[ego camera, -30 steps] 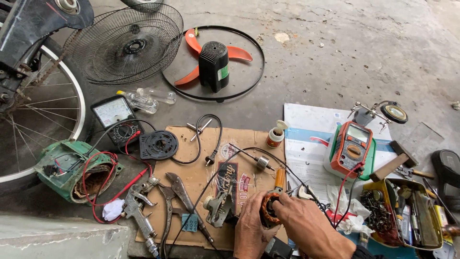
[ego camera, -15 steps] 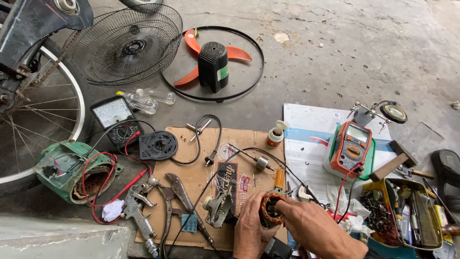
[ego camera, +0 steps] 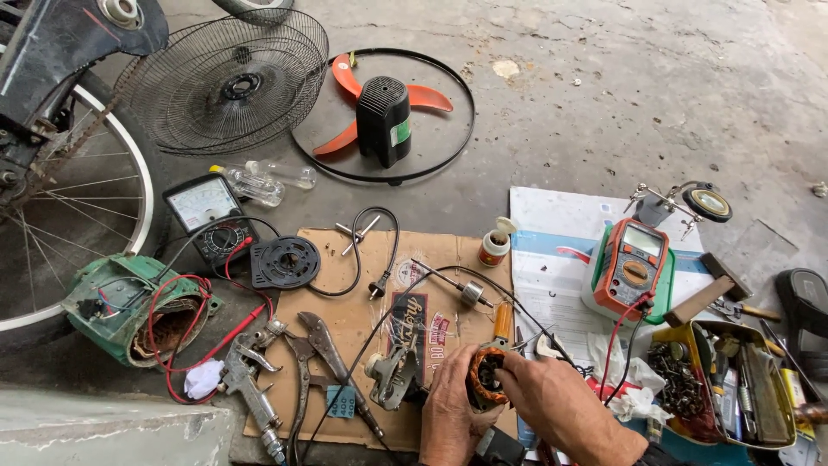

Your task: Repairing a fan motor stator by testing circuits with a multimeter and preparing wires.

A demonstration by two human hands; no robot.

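Note:
Both of my hands close around a small round motor stator (ego camera: 486, 380) with copper-coloured windings, held over the front edge of a brown cardboard sheet (ego camera: 345, 328). My left hand (ego camera: 448, 414) cups it from the left and below. My right hand (ego camera: 552, 401) grips it from the right, fingers over its rim. An orange-handled screwdriver (ego camera: 502, 321) lies just behind the stator. A rotor shaft (ego camera: 457, 287) rests further back on the cardboard. A metal motor bracket (ego camera: 392, 371) lies just left of my left hand.
Pliers (ego camera: 332, 354) and a spray gun (ego camera: 250, 380) lie left on the cardboard. An orange digital multimeter (ego camera: 634, 267) stands at right with red and black leads, near a parts tray (ego camera: 724, 380). An analog meter (ego camera: 207, 211), green motor housing (ego camera: 121, 302), fan grille (ego camera: 228, 82), fan blade and bicycle wheel (ego camera: 69, 216) sit behind and left.
My hands have shifted slightly on the stator, the right hand sliding a little lower and to the right. Nothing else has moved.

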